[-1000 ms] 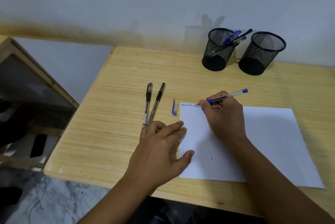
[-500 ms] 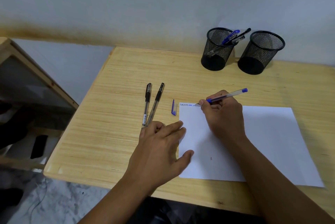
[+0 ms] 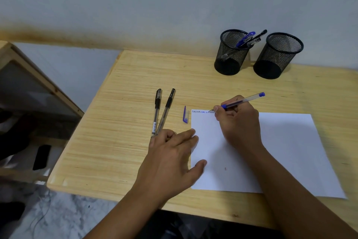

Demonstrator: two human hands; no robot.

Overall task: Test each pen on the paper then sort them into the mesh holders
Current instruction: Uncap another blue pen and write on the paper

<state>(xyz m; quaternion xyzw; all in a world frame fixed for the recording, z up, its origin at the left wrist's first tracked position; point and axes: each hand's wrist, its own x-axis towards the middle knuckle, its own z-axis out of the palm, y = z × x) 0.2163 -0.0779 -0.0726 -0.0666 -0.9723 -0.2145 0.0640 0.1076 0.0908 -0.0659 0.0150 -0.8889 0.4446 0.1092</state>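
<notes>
The right hand [image 3: 239, 120] pinches a clear-barrelled blue ballpoint pen [image 3: 243, 100] between thumb and curled fingers, its tip touching the top left corner of a white sheet of paper [image 3: 286, 151], just past a short line of blue scribbles [image 3: 200, 112]. The pen's blue end points up and to the right, away from the person. The left hand [image 3: 170, 159] lies flat with its fingers spread and straight, the thumb and forefinger resting on the left edge of the paper and the other fingers on the light wooden tabletop [image 3: 120, 142]. Just beside the paper's top left corner lies a blue pen cap [image 3: 185, 115]. To its left two black-capped pens with clear barrels [image 3: 161, 112] lie side by side on the wood, close together at the near ends, which the left hand's fingertips cover. At the far edge of the table, against the wall, stand two black wire-mesh holders near each other: the left mesh holder [image 3: 231, 54] has a blue pen and a black pen [image 3: 249, 39] leaning out to the right, and nothing shows in the right mesh holder [image 3: 278, 56]
</notes>
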